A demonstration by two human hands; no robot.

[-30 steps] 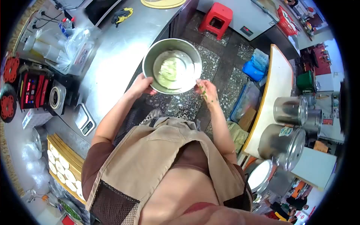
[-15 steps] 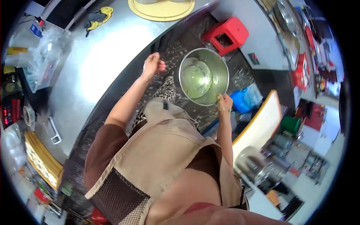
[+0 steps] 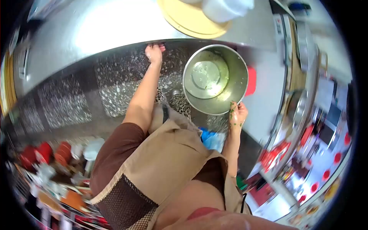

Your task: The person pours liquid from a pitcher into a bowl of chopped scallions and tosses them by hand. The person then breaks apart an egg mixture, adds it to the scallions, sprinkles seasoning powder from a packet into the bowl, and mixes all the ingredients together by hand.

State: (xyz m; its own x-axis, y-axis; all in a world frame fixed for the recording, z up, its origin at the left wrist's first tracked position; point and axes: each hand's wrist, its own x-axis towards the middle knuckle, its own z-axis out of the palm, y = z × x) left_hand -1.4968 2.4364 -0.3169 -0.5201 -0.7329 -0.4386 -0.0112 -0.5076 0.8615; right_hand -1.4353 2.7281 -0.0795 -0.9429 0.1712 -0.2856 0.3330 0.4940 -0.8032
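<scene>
Speckled floor (image 3: pixel 119 73) bordered by a steel counter (image 3: pixel 115 30)
At the top, a white container (image 3: pixel 225 10) is set on a round yellow board (image 3: pixel 183 19). Right of centre, a red stool (image 3: pixel 251 80) is partly hidden; below centre, a blue bag (image 3: pixel 208 138) is seen. Red objects (image 3: pixel 44 152) are crowded at lower left.

left hand (image 3: pixel 155 53): one | right hand (image 3: pixel 238 114): one | held metal pot (image 3: pixel 215 79): one | yellow board (image 3: pixel 191 23): one | pale containers (image 3: pixel 222 10) on board: two | beige apron (image 3: pixel 165 153): one

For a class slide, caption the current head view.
Right hand gripping a metal pot by its rim, left hand off it.
</scene>
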